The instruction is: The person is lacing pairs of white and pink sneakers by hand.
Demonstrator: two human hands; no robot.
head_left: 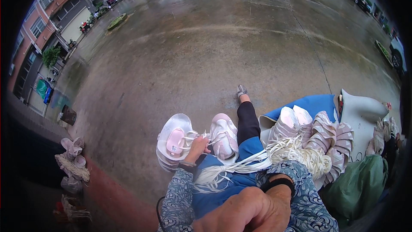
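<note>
A pink and white shoe upper (223, 139) lies in front of my lap. Left of it rests a stack of similar uppers (165, 135), the top one showing a pink tongue with a white label. Between the two, my left hand (197, 149) is closed, its fingertips pinching a white shoelace (209, 136). Close to the camera, my right hand (242, 210) is curled with its knuckles up; its fingertips and whatever they hold are hidden. Across the blue apron (246, 150) on my lap runs a bundle of white laces (234, 169).
At my right, more stacked uppers (324, 129) and a heap of cream laces (300, 152) sit by a blue sheet (317, 103). Beside them are a green bag (358, 184) and a pale curved panel (360, 107). A bucket (68, 115) stands left on the wet ground.
</note>
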